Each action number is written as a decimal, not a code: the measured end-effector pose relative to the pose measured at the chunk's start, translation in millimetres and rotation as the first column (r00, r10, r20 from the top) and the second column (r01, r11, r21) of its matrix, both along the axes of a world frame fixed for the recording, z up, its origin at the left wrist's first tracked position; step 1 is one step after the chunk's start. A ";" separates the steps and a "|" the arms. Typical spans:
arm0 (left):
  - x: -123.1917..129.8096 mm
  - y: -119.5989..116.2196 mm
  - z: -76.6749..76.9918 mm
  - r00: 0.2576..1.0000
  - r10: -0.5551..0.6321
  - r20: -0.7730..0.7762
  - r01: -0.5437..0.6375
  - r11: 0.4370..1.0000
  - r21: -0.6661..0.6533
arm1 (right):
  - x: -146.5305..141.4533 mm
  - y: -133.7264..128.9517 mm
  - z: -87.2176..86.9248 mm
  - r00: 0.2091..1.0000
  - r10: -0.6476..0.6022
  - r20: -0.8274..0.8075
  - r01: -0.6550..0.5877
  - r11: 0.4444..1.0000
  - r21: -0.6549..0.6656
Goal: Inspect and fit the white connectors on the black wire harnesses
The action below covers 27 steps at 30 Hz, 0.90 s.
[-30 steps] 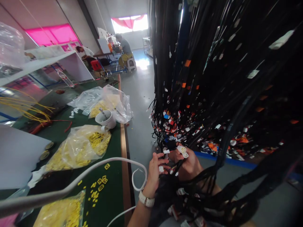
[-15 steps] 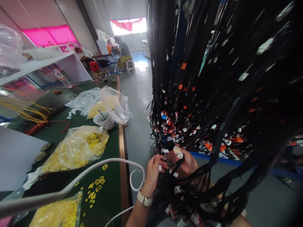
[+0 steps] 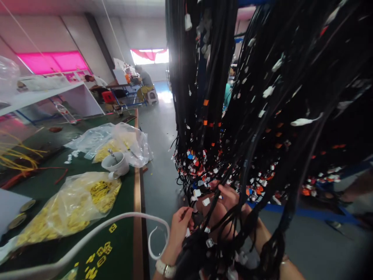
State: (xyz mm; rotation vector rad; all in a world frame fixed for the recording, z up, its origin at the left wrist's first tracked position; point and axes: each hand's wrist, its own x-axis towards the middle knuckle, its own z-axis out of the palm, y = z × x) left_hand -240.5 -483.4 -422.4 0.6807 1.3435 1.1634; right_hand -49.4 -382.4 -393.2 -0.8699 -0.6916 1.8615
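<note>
My left hand (image 3: 179,227), with a white watch (image 3: 165,269) at the wrist, is closed with fingertips curled together. A small white connector (image 3: 187,232) shows just below its fingers; what the fingertips pinch is hidden. My right hand (image 3: 229,197) is among the hanging black cables (image 3: 247,163), its fingers closed around a black cable (image 3: 215,202). White connectors, one a square white connector (image 3: 206,202), hang between both hands. More cable ends with a pale connector (image 3: 210,243) drape over my lap and right forearm.
On the left, a green-topped table (image 3: 122,249) bears plastic bags of yellow parts (image 3: 72,206), a white cup (image 3: 116,165) and loose yellow pieces (image 3: 100,252). A thick white cable (image 3: 96,229) curves over it. People (image 3: 142,79) sit at benches farther back.
The view has swung up and right. The white connector with a yellow insert in my right hand no longer shows there. My right hand is now deeper among the cables.
</note>
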 end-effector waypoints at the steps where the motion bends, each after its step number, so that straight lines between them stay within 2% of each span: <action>1: 0.6 0.1 -1.3 1.000 -0.005 -0.016 0.005 1.000 -0.002 | 9.2 3.5 5.3 0.999 -0.038 -0.010 0.038 0.999 0.027; 3: 1.8 0.5 -3.8 0.997 0.001 -0.080 0.002 1.000 0.028 | 26.1 7.2 14.0 0.994 -0.083 -0.063 0.087 0.995 0.056; 6: 3.8 0.9 -4.5 0.965 0.089 -0.245 -0.054 0.988 0.147 | 43.8 1.2 21.0 0.990 -0.052 -0.132 0.057 0.998 0.030; 9: 9.1 0.8 3.1 0.919 0.186 -0.348 -0.110 0.967 0.229 | 51.3 -16.4 24.2 0.996 0.002 -0.085 0.000 1.000 0.024; 11: 16.7 1.0 13.2 0.923 0.183 -0.337 -0.104 0.965 0.241 | 52.5 -31.0 27.8 0.999 0.034 -0.026 -0.033 0.998 0.044; 14: 35.7 3.0 32.1 0.976 0.007 -0.217 0.049 0.966 0.253 | 55.2 -51.0 38.1 0.987 0.084 0.139 -0.096 0.992 0.081; 16: 52.6 5.2 44.8 0.966 -0.245 -0.085 0.259 0.932 0.252 | 61.4 -60.1 46.2 0.939 0.053 0.341 -0.122 0.976 0.183; 19: 80.6 6.4 61.4 0.816 -0.572 0.082 0.546 0.809 0.217 | 80.0 -64.5 52.5 0.819 -0.111 0.564 -0.167 0.892 0.419; 22: 106.7 2.6 72.7 0.701 -0.700 0.137 0.676 0.714 0.184 | 104.0 -56.3 48.2 0.774 -0.227 0.591 -0.169 0.825 0.539; 25: 126.6 -3.9 78.5 0.598 -0.781 0.182 0.764 0.624 0.166 | 122.8 -32.0 42.5 0.803 -0.237 0.548 -0.118 0.837 0.535; 27: 135.7 -8.0 80.6 0.532 -0.820 0.214 0.809 0.566 0.159 | 129.3 -6.2 43.9 0.825 -0.238 0.513 -0.027 0.890 0.455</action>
